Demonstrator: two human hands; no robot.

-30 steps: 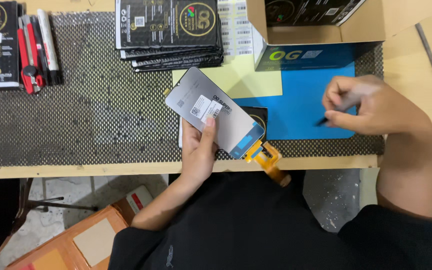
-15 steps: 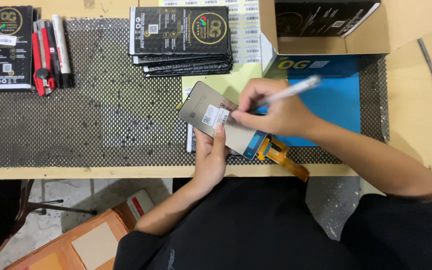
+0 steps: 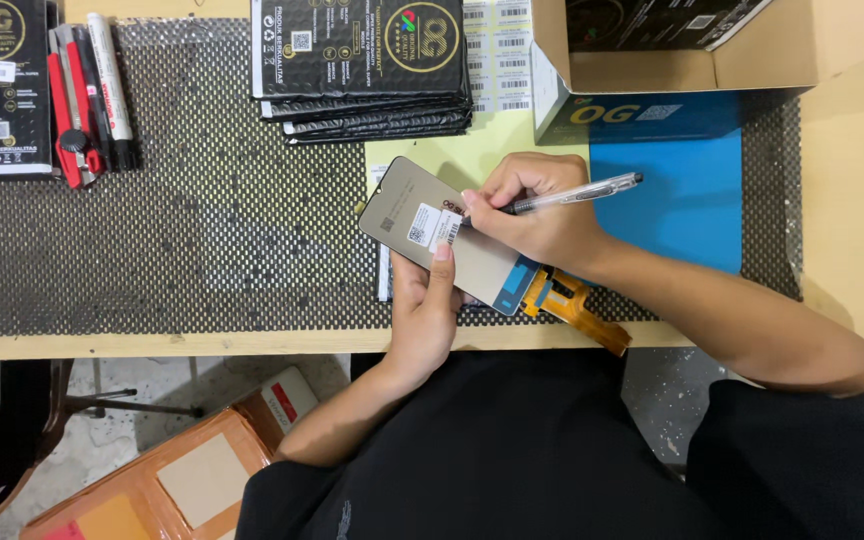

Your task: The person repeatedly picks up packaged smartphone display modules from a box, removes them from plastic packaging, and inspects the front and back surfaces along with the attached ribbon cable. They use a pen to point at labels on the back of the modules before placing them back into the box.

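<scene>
We see left hand (image 3: 424, 318) gripping grey phone screen panel (image 3: 442, 238) over bench (image 3: 202, 343) front edge; right hand (image 3: 537, 212) closed on pen (image 3: 577, 192), tip on panel's white label (image 3: 430, 227).

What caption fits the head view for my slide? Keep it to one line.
Left hand steadies a grey phone screen panel over the mesh mat while the right hand writes on it with a pen.

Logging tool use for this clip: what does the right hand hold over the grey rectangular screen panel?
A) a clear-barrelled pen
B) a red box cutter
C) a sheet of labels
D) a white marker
A: the right hand grips a clear-barrelled pen with its tip at the white sticker on the grey rectangular screen panel, which the left hand holds from below.
</scene>
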